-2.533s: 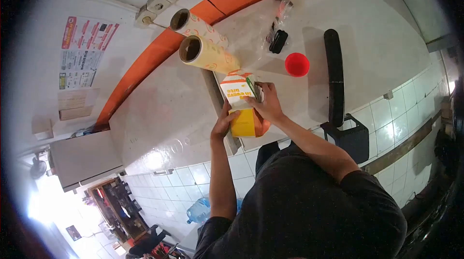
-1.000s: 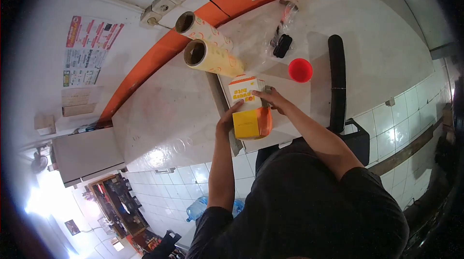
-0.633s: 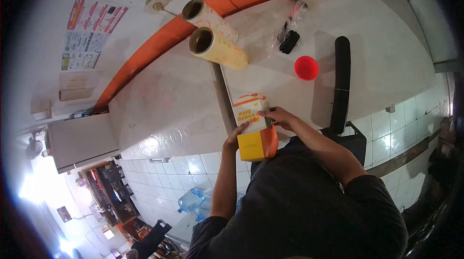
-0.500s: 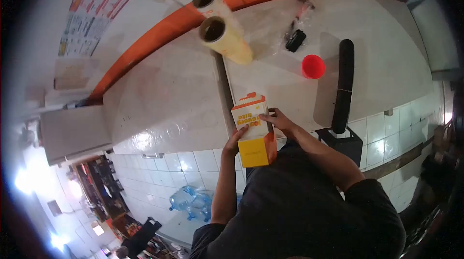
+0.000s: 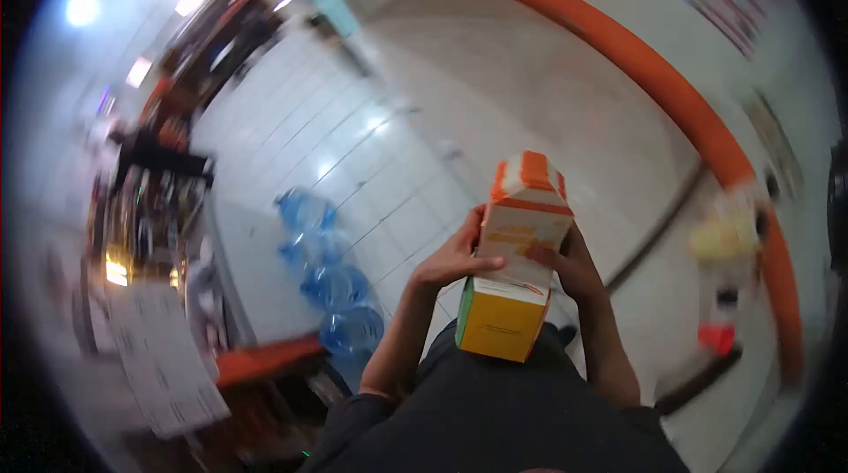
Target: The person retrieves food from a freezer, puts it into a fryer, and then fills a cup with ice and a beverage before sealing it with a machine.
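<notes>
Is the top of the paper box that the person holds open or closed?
Closed, it seems. The box shows its orange top folded together, with no flap up. Left hand and right hand grip its sides. The picture is blurred.

Both hands are up against the carton [image 5: 514,274], the left hand [image 5: 455,259] on one side and the right hand [image 5: 572,268] on the other, close to the chest. Ahead of them the white worktop [image 5: 521,93] lies bare out to the orange band [image 5: 654,67]. Low to the left, blue water bottles [image 5: 331,283] crowd the floor. To the right, blurred things, one red [image 5: 717,338], stand near the band.
</notes>
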A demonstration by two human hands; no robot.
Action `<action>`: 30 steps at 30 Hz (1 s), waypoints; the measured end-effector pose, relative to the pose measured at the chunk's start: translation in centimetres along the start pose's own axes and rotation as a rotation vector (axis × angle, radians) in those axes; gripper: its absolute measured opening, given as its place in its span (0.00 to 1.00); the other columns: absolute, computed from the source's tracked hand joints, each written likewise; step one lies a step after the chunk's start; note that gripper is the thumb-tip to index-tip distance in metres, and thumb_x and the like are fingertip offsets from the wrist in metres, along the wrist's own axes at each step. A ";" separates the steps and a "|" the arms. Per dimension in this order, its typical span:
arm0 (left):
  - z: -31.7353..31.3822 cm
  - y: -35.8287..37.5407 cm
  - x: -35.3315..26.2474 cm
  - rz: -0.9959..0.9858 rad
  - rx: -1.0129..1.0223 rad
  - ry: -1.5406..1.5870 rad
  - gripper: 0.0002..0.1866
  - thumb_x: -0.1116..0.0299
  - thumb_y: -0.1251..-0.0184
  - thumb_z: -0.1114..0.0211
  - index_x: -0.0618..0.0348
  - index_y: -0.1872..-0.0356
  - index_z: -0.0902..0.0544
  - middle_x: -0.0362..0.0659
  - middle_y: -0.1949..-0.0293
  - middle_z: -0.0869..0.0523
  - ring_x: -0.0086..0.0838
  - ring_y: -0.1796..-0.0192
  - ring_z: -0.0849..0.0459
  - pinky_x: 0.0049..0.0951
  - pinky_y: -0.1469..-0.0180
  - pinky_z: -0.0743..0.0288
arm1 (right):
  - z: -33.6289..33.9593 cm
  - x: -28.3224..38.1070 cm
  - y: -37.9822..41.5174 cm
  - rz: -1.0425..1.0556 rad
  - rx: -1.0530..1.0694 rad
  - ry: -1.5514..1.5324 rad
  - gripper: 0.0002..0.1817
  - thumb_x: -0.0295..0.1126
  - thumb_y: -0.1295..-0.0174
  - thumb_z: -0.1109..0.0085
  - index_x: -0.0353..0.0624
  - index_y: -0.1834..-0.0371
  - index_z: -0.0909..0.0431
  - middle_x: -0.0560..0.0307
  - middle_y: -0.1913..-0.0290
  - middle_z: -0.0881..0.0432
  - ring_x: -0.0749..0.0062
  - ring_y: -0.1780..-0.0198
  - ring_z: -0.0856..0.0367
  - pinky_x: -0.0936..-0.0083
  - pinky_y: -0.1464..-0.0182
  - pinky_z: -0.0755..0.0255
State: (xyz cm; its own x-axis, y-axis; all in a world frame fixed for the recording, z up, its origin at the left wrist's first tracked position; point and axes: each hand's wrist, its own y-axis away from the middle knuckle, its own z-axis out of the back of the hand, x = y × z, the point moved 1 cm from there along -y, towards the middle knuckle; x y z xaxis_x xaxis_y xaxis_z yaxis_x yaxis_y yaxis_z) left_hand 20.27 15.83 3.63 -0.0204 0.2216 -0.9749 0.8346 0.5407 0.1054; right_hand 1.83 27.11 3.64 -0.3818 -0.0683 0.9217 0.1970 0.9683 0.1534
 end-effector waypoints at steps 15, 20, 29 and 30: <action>38.3 -1.7 -5.7 0.041 -0.225 -0.027 0.49 0.61 0.49 0.25 0.58 0.30 0.46 0.52 0.40 0.32 0.41 0.37 0.28 0.38 0.35 0.33 | -24.0 -3.5 -35.7 0.007 0.266 0.216 0.67 0.49 0.52 0.27 0.40 0.25 0.75 0.41 0.34 0.37 0.56 0.32 0.37 0.60 0.31 0.42; 54.5 -3.1 -12.8 -0.011 -0.311 -0.121 0.48 0.60 0.49 0.24 0.59 0.31 0.45 0.52 0.41 0.30 0.41 0.38 0.26 0.38 0.36 0.31 | -34.9 -1.6 -52.6 0.033 0.436 0.425 0.65 0.42 0.57 0.27 0.42 0.23 0.68 0.45 0.42 0.30 0.61 0.39 0.28 0.66 0.39 0.32; 78.2 7.2 -19.1 -0.036 -0.756 -0.262 0.48 0.60 0.55 0.22 0.60 0.33 0.41 0.52 0.44 0.25 0.36 0.43 0.22 0.33 0.42 0.27 | -65.1 -5.5 -77.3 0.083 1.473 0.748 0.64 0.41 0.60 0.18 0.38 0.28 0.60 0.49 0.35 0.39 0.60 0.36 0.35 0.63 0.34 0.38; 80.7 8.0 -19.0 -0.016 -0.818 -0.262 0.49 0.55 0.57 0.22 0.61 0.34 0.39 0.52 0.45 0.25 0.34 0.42 0.23 0.32 0.42 0.28 | -67.9 -7.4 -78.9 0.052 1.462 0.771 0.63 0.39 0.60 0.19 0.37 0.28 0.60 0.47 0.38 0.36 0.59 0.38 0.32 0.64 0.35 0.36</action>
State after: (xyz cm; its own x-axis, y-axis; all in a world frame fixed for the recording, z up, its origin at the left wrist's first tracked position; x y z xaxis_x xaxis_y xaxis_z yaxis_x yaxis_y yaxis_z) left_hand 71.77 -49.55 7.18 0.1830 0.0691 -0.9807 0.1738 0.9795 0.1014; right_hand 50.40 -65.13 8.85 0.1947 0.3061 0.9319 -0.9383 0.3351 0.0860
